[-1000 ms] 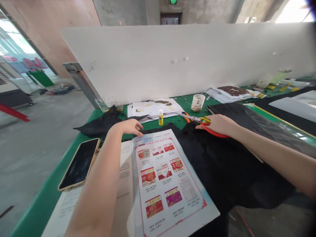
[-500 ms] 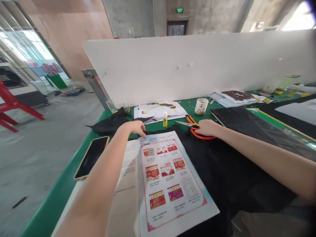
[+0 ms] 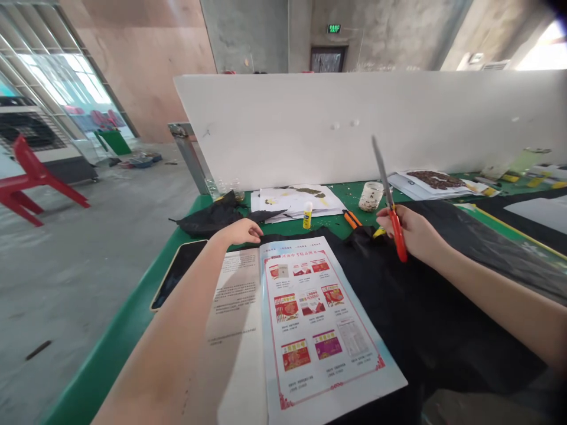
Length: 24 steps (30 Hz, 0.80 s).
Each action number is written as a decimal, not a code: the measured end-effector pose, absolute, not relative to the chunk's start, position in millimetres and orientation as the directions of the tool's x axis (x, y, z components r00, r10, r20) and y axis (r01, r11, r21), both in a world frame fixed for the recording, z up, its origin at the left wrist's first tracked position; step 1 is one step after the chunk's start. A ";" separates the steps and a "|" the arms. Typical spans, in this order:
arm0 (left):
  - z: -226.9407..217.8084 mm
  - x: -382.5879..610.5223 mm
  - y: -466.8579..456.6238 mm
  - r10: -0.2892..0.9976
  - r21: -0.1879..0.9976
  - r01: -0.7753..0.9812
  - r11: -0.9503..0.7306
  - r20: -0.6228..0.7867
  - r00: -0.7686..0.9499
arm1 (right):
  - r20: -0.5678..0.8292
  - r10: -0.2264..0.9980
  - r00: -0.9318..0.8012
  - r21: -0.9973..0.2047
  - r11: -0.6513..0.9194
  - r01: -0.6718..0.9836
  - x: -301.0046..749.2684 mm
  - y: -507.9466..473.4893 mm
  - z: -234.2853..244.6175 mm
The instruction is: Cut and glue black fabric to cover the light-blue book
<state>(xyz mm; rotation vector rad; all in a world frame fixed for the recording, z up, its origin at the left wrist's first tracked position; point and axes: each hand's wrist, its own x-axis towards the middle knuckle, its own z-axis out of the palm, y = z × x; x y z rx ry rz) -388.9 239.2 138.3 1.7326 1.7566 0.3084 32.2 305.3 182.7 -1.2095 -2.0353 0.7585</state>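
My right hand (image 3: 414, 231) is closed round the red handles of a pair of scissors (image 3: 384, 177), held above the black cloth (image 3: 381, 295) with the blades pointing up. My left hand (image 3: 241, 232) rests at the top edge of an open book (image 3: 341, 378), beside the cloth. Its fingers are bent and drawn together; what lies between them, if anything, is hidden. The book's right page is printed with red and purple pictures. Just beyond the hands stand a yellow glue stick (image 3: 307, 217) with a white cap and an orange-and-black tool (image 3: 352, 219).
A phone (image 3: 177, 271) lies left of the book, partly behind my left forearm. Behind are a crumpled black piece (image 3: 212, 217), papers (image 3: 292, 198) and a jar (image 3: 371, 196). A white board (image 3: 332, 130) stands along the back of the green table (image 3: 110, 342).
My right hand has lifted the scissors off the cloth and turned them blades upward. The fingers of my left hand have drawn closer together near the book's top. The view has shifted slightly left.
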 end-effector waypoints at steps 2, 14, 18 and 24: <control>137.2 -388.2 238.2 0.969 0.593 0.801 0.086 -0.238 0.072 | 0.214 0.892 -0.399 -0.834 0.380 0.401 20.4 299.6 187.3; 130.2 -376.7 220.5 0.999 0.499 0.867 -0.014 -0.035 0.036 | 0.016 0.766 -0.642 -0.103 0.640 0.761 -48.3 299.3 218.1; 130.3 -376.3 221.3 0.998 0.525 0.849 -0.059 0.034 0.049 | 0.057 0.689 -0.723 0.186 0.704 0.686 -67.8 307.9 226.0; 132.6 -378.4 222.0 0.996 0.617 0.782 -0.088 0.061 0.063 | -0.099 0.620 -0.778 0.295 0.765 0.572 -96.8 309.3 240.6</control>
